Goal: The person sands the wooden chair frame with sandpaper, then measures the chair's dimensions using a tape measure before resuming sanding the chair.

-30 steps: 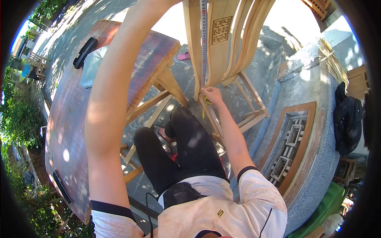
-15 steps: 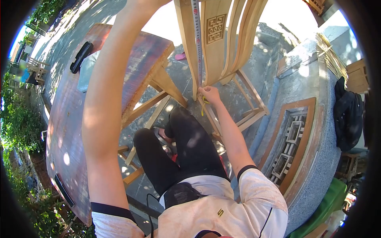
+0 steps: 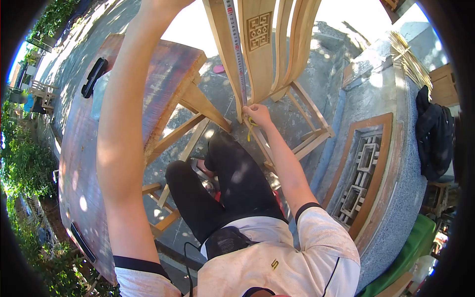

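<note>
A wooden chair (image 3: 259, 69) with a carved panel in its slatted back stands in front of me. A tape measure (image 3: 236, 47) is stretched along the left upright of that back. My right hand (image 3: 259, 114) is closed around the tape's lower end, near where the back meets the seat. Something yellow on the tape measure shows just under my fingers. My left hand (image 3: 166, 5) reaches up to the top edge of the view near the top of the chair back; its fingers are cut off, so their grip is hidden.
At left stands a worn wooden table (image 3: 89, 163) carrying a black object (image 3: 94, 77) and a dark strip (image 3: 82, 241). To the right, a concrete ledge (image 3: 391, 213) has a wooden frame (image 3: 391, 128) against it, with dark clothing (image 3: 435, 136) above. A pink item (image 3: 219, 69) lies on the ground.
The chair, tape and both hands appear slightly further left in view, as the camera has shifted. My right hand keeps its hold at the tape's lower end.
</note>
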Demonstrator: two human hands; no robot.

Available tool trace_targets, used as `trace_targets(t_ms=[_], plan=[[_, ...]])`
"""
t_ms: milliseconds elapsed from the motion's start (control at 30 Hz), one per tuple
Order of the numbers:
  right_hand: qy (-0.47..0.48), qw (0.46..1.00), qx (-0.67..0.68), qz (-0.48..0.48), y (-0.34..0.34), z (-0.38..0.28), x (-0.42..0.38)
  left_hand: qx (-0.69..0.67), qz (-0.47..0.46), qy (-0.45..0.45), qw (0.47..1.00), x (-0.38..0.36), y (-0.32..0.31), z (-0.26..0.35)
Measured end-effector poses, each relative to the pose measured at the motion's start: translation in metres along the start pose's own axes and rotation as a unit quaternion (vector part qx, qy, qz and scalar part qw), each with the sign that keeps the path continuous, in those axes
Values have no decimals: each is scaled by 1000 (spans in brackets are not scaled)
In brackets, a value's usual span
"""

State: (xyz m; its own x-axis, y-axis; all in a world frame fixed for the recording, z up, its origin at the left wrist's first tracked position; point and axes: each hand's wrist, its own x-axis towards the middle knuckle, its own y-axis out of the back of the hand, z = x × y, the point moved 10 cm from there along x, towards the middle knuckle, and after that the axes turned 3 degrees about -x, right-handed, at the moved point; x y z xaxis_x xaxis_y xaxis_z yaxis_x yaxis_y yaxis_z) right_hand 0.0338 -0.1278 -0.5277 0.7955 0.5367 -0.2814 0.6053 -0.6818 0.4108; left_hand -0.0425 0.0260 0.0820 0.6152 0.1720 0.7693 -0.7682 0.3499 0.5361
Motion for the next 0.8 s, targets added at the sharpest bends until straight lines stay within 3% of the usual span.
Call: trace_targets(t_ms=[433, 733, 800], plan=[[1, 1000, -4, -1, 1, -4, -2, 23, -5, 44, 999, 1, 0, 0], [0, 1000, -2, -3, -1, 0, 1, 10, 14, -11, 1000, -7, 4, 16], [4, 1000, 8, 0, -1, 0, 1, 20, 3, 17, 1000, -1, 2, 6]])
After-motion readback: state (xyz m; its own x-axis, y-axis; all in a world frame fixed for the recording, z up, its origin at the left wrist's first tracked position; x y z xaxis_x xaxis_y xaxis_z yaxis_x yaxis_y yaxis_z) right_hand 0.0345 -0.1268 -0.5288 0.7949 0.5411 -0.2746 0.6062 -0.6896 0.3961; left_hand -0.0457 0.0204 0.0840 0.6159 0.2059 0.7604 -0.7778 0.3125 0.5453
